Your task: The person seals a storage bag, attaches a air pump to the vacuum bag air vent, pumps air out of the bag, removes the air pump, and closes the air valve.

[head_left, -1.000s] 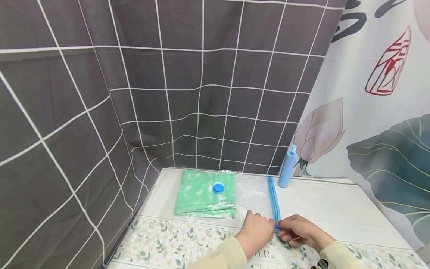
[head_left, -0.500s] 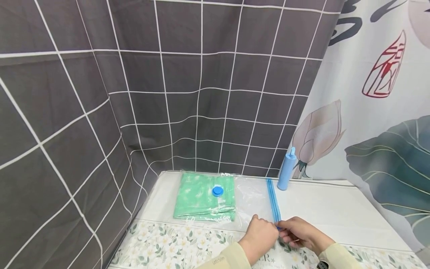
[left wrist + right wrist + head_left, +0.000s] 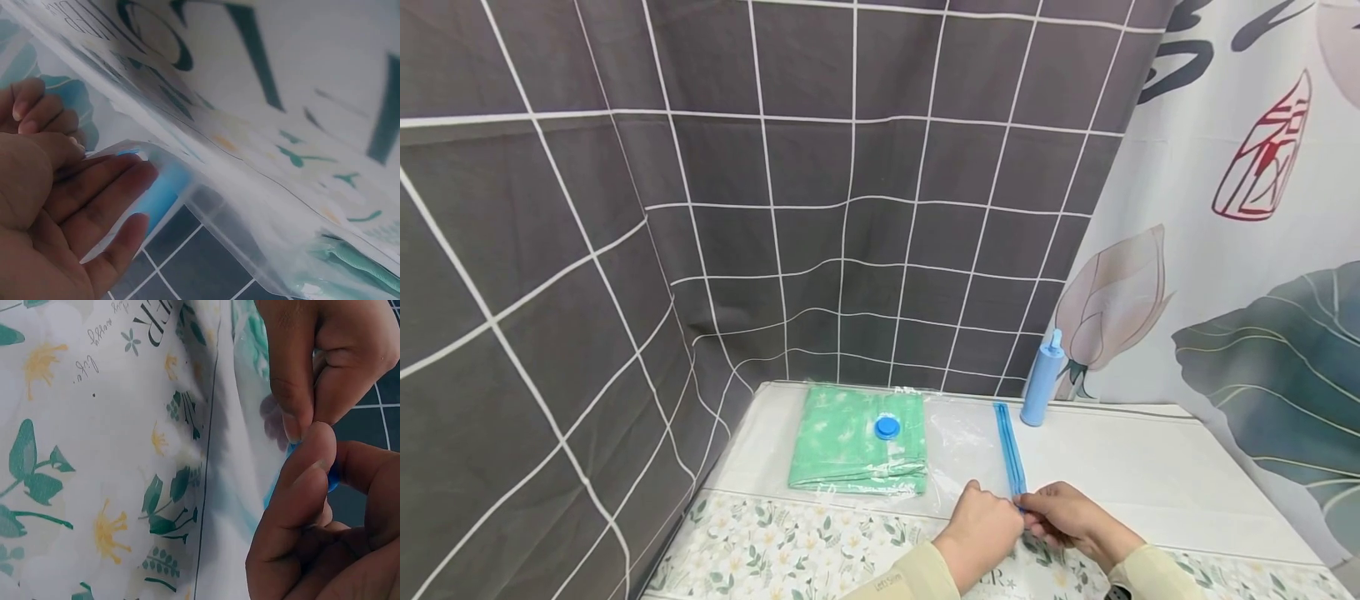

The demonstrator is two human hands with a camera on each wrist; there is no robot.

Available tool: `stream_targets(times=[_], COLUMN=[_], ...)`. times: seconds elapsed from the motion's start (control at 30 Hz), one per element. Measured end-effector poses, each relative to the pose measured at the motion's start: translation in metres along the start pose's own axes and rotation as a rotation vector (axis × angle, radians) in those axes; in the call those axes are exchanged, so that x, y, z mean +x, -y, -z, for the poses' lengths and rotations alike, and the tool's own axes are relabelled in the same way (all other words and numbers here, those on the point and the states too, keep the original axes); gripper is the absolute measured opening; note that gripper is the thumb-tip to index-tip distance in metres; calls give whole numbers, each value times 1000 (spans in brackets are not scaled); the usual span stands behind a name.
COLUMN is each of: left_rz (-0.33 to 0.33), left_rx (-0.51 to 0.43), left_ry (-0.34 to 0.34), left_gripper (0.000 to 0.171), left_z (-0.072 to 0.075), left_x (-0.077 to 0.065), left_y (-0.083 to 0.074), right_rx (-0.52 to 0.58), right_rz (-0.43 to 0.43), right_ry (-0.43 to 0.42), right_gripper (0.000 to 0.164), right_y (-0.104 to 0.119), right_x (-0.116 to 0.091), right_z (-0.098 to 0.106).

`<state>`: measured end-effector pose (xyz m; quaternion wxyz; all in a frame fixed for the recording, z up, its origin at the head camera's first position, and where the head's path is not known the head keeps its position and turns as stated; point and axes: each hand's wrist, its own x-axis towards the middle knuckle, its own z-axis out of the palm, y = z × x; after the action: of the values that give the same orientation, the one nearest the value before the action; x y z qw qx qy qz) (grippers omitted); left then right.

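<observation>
A clear plastic storage bag [image 3: 958, 442] lies flat on the table, with folded green cloth [image 3: 838, 433] inside it and a round blue valve [image 3: 887, 427] on top. Along the bag's right end runs a blue zip strip [image 3: 1011, 450]. At the strip's near end my left hand [image 3: 981, 529] pinches the bag edge; its other fingers are extended in the left wrist view. Close beside it, my right hand [image 3: 1071, 512] pinches a small dark-blue piece [image 3: 334, 477], which looks like the zip slider. Fingers hide most of that piece.
A light-blue hand pump [image 3: 1042, 383] stands upright behind the right end of the bag. The table carries a white and floral cover [image 3: 790, 529]. Dark grid-patterned cloth [image 3: 880, 233] hangs behind and left, and a printed lotus curtain [image 3: 1187, 333] hangs right.
My left hand has shifted slightly right, closer to my right hand. The right hand keeps its place at the zip's near end. Bag, cloth and pump stay put.
</observation>
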<state>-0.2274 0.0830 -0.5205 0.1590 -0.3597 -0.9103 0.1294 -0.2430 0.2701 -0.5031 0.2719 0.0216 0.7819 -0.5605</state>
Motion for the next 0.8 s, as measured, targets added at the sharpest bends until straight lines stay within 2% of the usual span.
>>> stream_targets(times=[0.27, 0.53, 0.7, 0.8], left_rz=[14, 27, 49, 72], left_rx=[-11, -11, -12, -28], left_ry=[6, -31, -30, -1], left_gripper=[13, 12, 9, 8], left_z=[-1, 2, 3, 3], left_x=[2, 0, -2, -3], left_y=[0, 0, 2, 4], right_rx=[-34, -70, -34, -9], right_rz=[-10, -30, -38, -50], right_ry=[-102, -288, -258, -235], right_gripper=[41, 39, 37, 33], right_y=[6, 9, 9, 8], right_x=[0, 7, 9, 9], right_z=[-5, -12, -7, -3])
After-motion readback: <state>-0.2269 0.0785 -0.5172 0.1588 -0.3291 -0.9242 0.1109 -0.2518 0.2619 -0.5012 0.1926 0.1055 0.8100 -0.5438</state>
